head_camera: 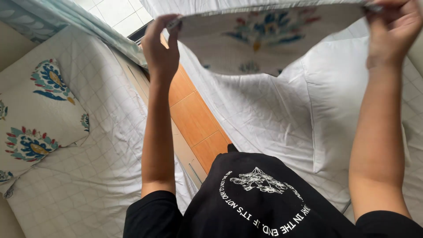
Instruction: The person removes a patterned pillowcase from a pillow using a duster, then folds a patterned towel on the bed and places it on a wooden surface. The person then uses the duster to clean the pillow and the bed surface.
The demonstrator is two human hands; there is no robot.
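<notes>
Above the bed (264, 114), seen from the head camera, the left hand (161, 46) and right hand (394, 26) are each pinching a corner of the floral pillowcase (269, 37), holding it stretched open. Judged progress: the white pillow (335, 101) is lying uncovered below; insertion is not yet done.

A flower-patterned pillow (37, 117) lies on a quilted white bed (110, 145); orange floor tiles (194, 119) show alongside.
</notes>
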